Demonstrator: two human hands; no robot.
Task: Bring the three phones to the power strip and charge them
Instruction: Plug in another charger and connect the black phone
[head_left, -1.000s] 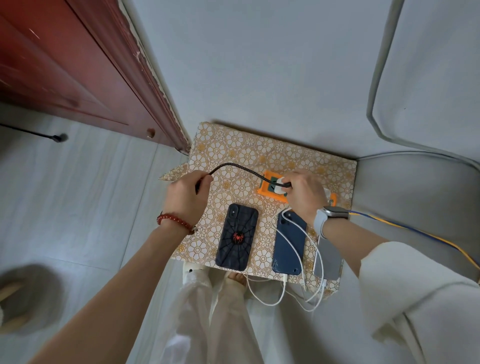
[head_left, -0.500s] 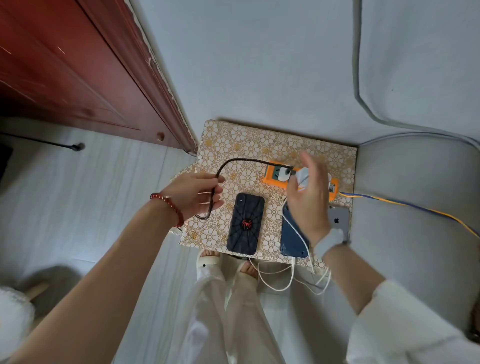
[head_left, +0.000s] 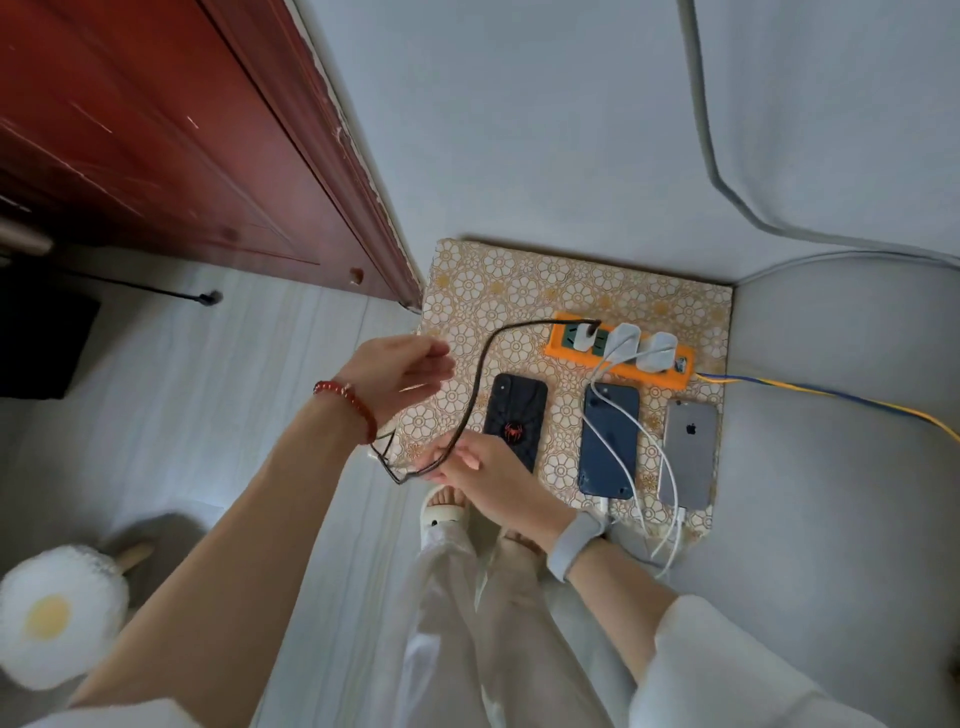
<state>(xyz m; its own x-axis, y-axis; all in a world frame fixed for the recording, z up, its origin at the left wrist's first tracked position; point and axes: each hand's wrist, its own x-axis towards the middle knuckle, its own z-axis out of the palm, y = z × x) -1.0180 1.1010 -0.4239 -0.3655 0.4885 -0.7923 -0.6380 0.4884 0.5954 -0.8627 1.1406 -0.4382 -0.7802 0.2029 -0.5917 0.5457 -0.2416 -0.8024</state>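
Observation:
Three phones lie face down in a row on a patterned table (head_left: 483, 291): a black phone with a red spider (head_left: 517, 421), a dark blue phone (head_left: 608, 441) and a grey phone (head_left: 691, 452). Behind them lies an orange power strip (head_left: 621, 358) with three white chargers plugged in. White cables run to the blue and grey phones. A black cable (head_left: 475, 395) arcs from the leftmost charger down to my right hand (head_left: 483, 478), which pinches it near the black phone's lower end. My left hand (head_left: 397, 376) hovers left of the cable, fingers apart, holding nothing.
A red wooden door (head_left: 182, 156) stands at the left. A grey sofa (head_left: 831, 467) borders the table on the right, with a yellow-blue cord (head_left: 831, 397) running across it. A fluffy egg-shaped stool (head_left: 57, 613) sits on the floor at lower left. My slippered feet (head_left: 447, 512) are below the table.
My right hand left the power strip and came down to grip the black cable near the black phone. My left hand let go of the cable and opened. The view shifted left.

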